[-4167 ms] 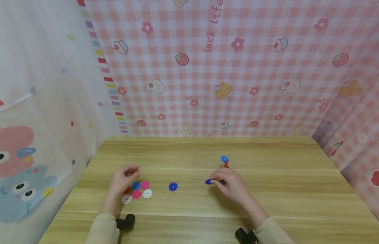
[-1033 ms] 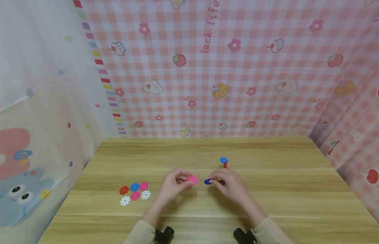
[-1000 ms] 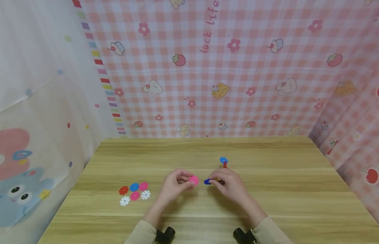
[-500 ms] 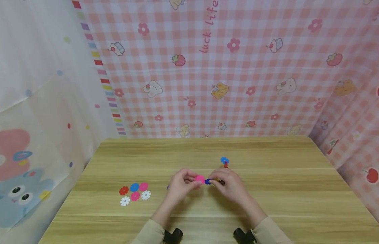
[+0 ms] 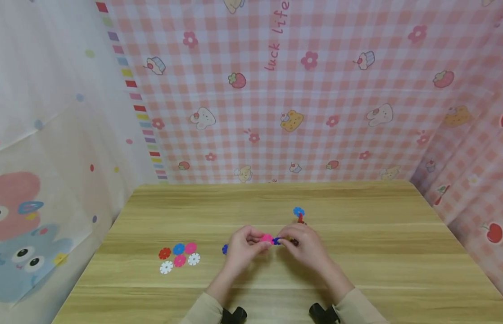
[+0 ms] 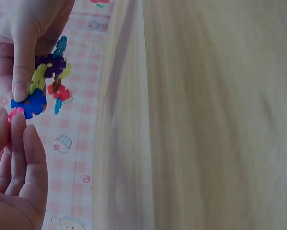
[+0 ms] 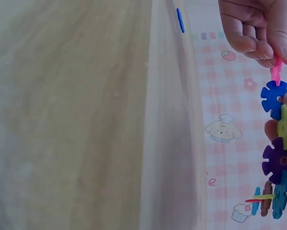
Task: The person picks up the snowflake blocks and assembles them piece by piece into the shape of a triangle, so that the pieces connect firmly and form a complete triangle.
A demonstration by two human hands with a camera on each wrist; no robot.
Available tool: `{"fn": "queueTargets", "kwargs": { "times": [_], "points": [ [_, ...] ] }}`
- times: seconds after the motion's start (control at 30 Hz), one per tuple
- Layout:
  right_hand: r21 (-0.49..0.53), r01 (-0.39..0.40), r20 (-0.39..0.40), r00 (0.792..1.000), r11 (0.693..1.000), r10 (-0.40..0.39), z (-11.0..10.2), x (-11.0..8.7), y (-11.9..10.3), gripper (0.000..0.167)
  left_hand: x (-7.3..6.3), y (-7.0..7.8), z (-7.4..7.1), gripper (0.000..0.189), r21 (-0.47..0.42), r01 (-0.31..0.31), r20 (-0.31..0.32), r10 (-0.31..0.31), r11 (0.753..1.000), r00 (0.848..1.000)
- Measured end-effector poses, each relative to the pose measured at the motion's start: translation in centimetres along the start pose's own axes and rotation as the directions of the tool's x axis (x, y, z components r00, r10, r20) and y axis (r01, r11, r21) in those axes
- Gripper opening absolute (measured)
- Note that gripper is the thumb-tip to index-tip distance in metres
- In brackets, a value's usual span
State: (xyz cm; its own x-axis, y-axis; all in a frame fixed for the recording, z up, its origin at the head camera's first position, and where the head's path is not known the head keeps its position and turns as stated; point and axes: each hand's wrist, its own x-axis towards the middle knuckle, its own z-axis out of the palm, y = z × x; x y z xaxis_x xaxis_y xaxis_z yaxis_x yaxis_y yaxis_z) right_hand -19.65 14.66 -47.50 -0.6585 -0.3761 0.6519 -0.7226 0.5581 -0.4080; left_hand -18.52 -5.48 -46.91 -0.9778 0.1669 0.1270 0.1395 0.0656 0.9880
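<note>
My left hand point(image 5: 243, 246) pinches a pink notched snowflake disc point(image 5: 267, 238) between thumb and fingers. My right hand point(image 5: 305, 242) grips a chain of interlocked snowflake discs, its fingers hiding part of it. At the chain's near end is a blue disc point(image 7: 272, 99); the pink disc, edge-on in the right wrist view, meets its rim. Beyond it come a yellow disc point(image 7: 284, 127), a purple disc point(image 7: 271, 165) and a teal disc point(image 7: 279, 197). A light-blue disc point(image 5: 298, 211) and a red disc point(image 5: 301, 219) show past the right hand in the head view.
On the wooden table point(image 5: 356, 270) at left lie loose discs: a red disc point(image 5: 165, 253), a blue disc point(image 5: 178, 249), two pink and two white discs point(image 5: 194, 259). A dark blue disc point(image 5: 224, 249) lies partly hidden behind my left hand. A checked cloth point(image 5: 336, 90) hangs behind the table.
My left hand has come right from above the loose discs, carrying the pink disc until it meets the blue disc. The right hand has stayed nearly still with the chain.
</note>
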Motion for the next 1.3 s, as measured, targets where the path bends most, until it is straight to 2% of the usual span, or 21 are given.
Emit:
{"fn": "queueTargets", "kwargs": {
  "times": [0.2,0.33,0.4,0.57,0.73,0.83,0.93,1.1,1.2,1.3],
  "points": [
    [0.025,0.02,-0.046,0.999,1.0,-0.019,-0.1,0.2,0.0,0.017,0.0,-0.1,0.7,0.021,-0.072,0.023,-0.046,-0.027,0.997,0.999],
    [0.01,0.039,-0.051,0.998,0.999,-0.039,-0.3,0.5,0.0,0.017,-0.1,0.2,1.0,0.022,-0.096,0.027,-0.075,-0.034,0.995,0.997],
    [0.005,0.049,-0.048,0.998,0.999,-0.048,-0.4,0.6,0.1,0.017,-0.1,0.3,0.9,0.021,-0.096,0.035,-0.061,-0.041,0.995,0.997],
    [0.02,0.073,-0.031,0.997,0.997,-0.072,-0.6,0.5,0.5,0.017,0.4,0.2,-0.1,0.018,-0.079,0.075,0.023,-0.073,0.994,0.997],
    [0.058,0.092,0.006,0.996,0.994,-0.092,-0.6,0.4,0.6,0.017,0.7,0.0,-0.8,0.023,-0.136,0.147,0.076,-0.137,0.98,0.988],
    [0.057,0.083,0.026,0.996,0.995,-0.085,-0.6,0.3,0.5,0.016,0.7,0.0,-0.9,0.025,-0.163,0.163,0.089,-0.15,0.973,0.985],
    [0.025,0.057,0.055,0.997,0.998,-0.058,-0.6,0.3,0.4,0.019,0.6,-0.1,-0.8,0.024,-0.166,0.169,0.079,-0.158,0.971,0.984],
    [-0.034,0.014,0.155,0.988,0.999,-0.008,-0.7,0.3,0.0,0.034,0.4,-0.1,-0.4,0.023,-0.169,0.192,0.052,-0.186,0.967,0.981],
    [-0.029,-0.003,0.208,0.978,1.0,0.009,-0.7,0.4,-0.2,0.035,0.3,0.0,-0.2,0.022,-0.17,0.195,0.048,-0.19,0.966,0.981],
    [-0.031,-0.019,0.228,0.973,0.999,0.025,-0.6,0.4,-0.3,0.032,0.3,0.0,0.0,0.022,-0.165,0.2,0.042,-0.196,0.966,0.98]
  ]
}}
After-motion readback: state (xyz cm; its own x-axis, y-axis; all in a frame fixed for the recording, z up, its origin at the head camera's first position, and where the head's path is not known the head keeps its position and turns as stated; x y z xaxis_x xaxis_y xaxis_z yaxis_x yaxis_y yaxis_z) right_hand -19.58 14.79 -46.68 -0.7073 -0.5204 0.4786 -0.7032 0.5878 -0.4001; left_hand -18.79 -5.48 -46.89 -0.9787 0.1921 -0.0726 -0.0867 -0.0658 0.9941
